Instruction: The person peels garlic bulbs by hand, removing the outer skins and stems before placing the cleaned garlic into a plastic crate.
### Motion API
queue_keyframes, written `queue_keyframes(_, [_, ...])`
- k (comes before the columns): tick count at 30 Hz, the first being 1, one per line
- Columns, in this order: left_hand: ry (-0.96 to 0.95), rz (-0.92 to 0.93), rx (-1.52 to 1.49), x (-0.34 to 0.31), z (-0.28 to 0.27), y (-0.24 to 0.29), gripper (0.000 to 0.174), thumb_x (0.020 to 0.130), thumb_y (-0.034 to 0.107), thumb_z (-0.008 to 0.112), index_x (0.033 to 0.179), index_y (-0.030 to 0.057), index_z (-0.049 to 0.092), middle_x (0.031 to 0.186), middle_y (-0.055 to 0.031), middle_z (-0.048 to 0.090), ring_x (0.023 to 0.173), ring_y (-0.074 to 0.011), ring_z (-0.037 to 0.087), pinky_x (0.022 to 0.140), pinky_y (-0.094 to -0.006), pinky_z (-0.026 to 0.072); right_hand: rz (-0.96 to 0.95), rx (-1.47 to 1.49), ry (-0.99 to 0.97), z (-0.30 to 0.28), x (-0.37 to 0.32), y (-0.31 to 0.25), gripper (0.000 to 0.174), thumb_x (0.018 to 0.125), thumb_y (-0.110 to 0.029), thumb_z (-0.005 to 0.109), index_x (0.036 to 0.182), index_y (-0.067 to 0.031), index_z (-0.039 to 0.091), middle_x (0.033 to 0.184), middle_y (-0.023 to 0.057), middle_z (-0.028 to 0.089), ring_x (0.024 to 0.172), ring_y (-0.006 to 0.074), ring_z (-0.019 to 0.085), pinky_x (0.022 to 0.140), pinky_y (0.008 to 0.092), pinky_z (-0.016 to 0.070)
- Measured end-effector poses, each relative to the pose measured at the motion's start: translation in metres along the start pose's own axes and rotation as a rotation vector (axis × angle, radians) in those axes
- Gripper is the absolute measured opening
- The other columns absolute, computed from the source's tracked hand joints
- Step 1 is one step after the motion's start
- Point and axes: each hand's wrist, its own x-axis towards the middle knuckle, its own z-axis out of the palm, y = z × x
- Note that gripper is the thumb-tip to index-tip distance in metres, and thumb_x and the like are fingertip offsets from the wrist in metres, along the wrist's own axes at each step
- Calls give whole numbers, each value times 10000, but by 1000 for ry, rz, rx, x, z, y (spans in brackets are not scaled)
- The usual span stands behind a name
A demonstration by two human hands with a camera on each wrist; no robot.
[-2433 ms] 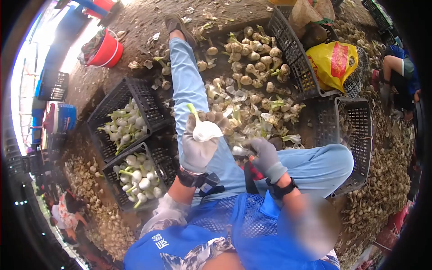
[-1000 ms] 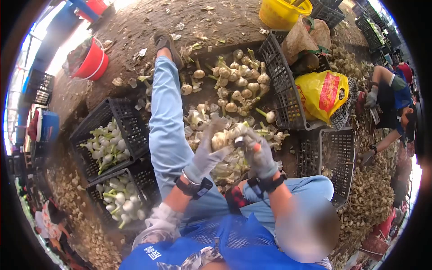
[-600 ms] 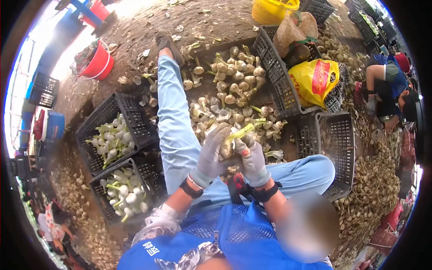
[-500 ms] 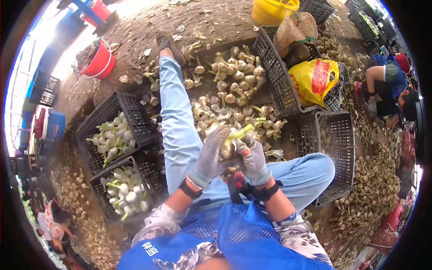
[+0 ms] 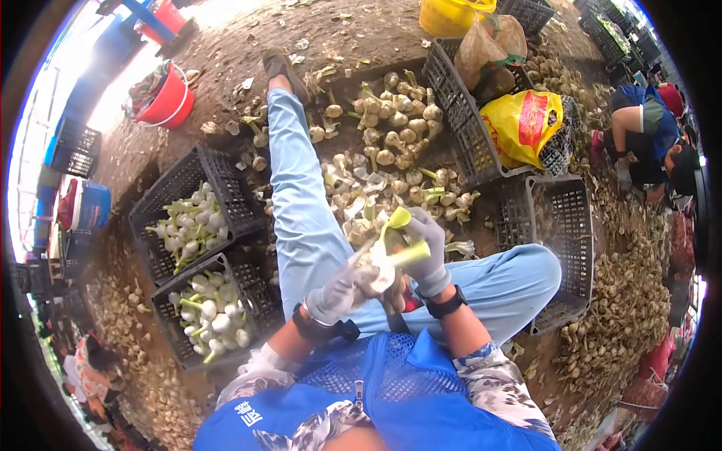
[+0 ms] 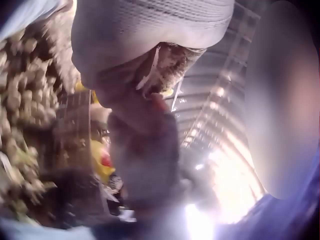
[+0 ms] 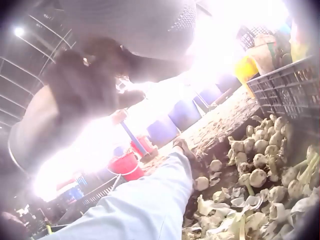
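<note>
In the head view my gloved left hand grips a garlic bulb, whose white side and green stem face up. My gloved right hand is curled at the stem, close against the left, with a strip of green peel standing up beside its fingers. In the left wrist view the left glove covers most of the bulb's brown skin. Glare and shadow blur both hands in the right wrist view. Unpeeled garlic and loose skins lie on the ground beyond the hands.
Two black crates with white garlic, one upper and one lower, stand at the left. At the right are a crate with a yellow bag and another black crate. A red bucket stands upper left; another person bends at far right.
The bulb, brown side showing earlier, now shows a white side. A green strip has come away from the stem, and my hands have shifted, the left one lower.
</note>
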Motion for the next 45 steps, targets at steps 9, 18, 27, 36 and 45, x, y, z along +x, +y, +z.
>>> queue_keyframes(9, [31, 88, -82, 3, -23, 0, 482, 972, 221, 510, 1355, -54, 408, 1095, -172, 641, 986, -241, 656, 878, -348, 513, 392, 709, -237, -15, -17, 1, 362, 925, -210, 684, 1223, -20, 612, 944, 4, 614, 843, 101, 589, 782, 245, 471])
queue_keyframes(18, [231, 679, 939, 3, -7, -9, 239, 789, -40, 623, 1019, 16, 651, 990, -74, 656, 933, -208, 627, 818, -358, 508, 462, 896, 24, -23, -16, 17, 251, 960, -220, 649, 1108, -17, 660, 935, -18, 651, 820, 49, 573, 745, 220, 469])
queue_keyframes(27, [238, 683, 1483, 6, -10, 19, 445, 774, 106, 765, 1185, 31, 614, 1185, -165, 600, 1017, -315, 624, 880, -368, 512, -6, 310, -166, -41, 5, -2, 368, 874, -220, 704, 1171, -4, 678, 980, 111, 651, 930, 220, 589, 857, 332, 451])
queue_keyframes(36, [160, 834, 1557, 18, -9, 16, 350, 653, -48, 759, 947, 34, 589, 948, -120, 622, 809, -316, 626, 692, -384, 504, -13, 275, -187, -36, 0, -16, 280, 866, -189, 701, 1098, -32, 711, 946, 103, 681, 891, 215, 609, 801, 322, 480])
queue_keyframes(45, [150, 511, 1820, 11, -60, -18, 199, 739, 55, 682, 910, 79, 583, 818, -80, 577, 759, -304, 603, 661, -409, 470, 402, 753, 64, -27, -12, 3, 286, 955, -203, 622, 1124, 26, 655, 1035, 72, 675, 922, 166, 635, 806, 269, 505])
